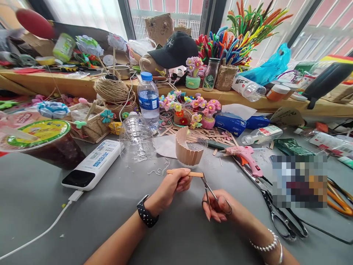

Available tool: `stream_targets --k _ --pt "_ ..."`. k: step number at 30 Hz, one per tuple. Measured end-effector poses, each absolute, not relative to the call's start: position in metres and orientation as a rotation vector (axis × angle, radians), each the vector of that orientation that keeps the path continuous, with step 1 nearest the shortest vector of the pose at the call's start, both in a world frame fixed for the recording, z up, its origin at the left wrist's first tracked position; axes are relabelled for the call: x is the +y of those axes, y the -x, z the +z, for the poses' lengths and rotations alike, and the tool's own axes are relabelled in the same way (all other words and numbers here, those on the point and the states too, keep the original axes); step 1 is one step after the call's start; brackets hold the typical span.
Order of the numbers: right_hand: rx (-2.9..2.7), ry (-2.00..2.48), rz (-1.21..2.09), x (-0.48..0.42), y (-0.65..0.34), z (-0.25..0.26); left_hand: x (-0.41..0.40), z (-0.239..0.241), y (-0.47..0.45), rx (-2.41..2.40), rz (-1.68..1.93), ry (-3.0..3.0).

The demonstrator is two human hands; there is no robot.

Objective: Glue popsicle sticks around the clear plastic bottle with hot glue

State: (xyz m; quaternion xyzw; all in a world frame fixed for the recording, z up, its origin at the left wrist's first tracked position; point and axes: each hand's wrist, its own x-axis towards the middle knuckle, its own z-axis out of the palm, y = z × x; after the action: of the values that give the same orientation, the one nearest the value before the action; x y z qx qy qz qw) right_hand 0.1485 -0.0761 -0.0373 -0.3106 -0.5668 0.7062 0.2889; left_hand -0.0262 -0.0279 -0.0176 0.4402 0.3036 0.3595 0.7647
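My left hand [172, 187], with a black watch on the wrist, pinches a wooden popsicle stick [184, 172] held level above the grey table. My right hand [217, 206], with a bead bracelet on the wrist, is closed in the handles of small scissors [211, 193]. The scissor blades meet the stick's right end. Just beyond stands a small round cup walled with upright popsicle sticks [189, 147].
A pink glue gun [246, 156] and large black scissors [278, 211] lie to the right. A white power bank [92, 165] with its cable, a cut clear bottle [136, 138], a water bottle [148, 99], loose sticks [209, 134], and craft flowers crowd the table's back.
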Motion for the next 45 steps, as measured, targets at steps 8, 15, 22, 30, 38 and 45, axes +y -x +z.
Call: stream_targets --k 8,15,22,30,38,45 --pt "-1.563 0.792 1.902 -0.076 -0.152 -0.038 -0.026 -0.017 0.029 0.644 0.741 -0.971" --pt "-1.595 0.841 1.893 -0.076 -0.154 -0.035 -0.027 -0.015 0.028 0.689 0.744 -0.978" --pt "-1.759 1.013 1.743 -0.074 -0.154 -0.025 -0.029 -0.012 0.027 0.767 0.754 -1.021" --pt "-1.749 1.112 1.706 -0.073 -0.155 -0.027 -0.029 -0.012 0.026 0.847 0.823 -1.097" --pt "-1.712 1.076 1.763 -0.072 -0.156 -0.029 -0.028 -0.007 0.028 0.857 0.813 -1.157" --pt "-1.552 0.975 1.866 -0.073 -0.157 -0.037 -0.03 -0.008 0.026 0.83 0.852 -1.124"
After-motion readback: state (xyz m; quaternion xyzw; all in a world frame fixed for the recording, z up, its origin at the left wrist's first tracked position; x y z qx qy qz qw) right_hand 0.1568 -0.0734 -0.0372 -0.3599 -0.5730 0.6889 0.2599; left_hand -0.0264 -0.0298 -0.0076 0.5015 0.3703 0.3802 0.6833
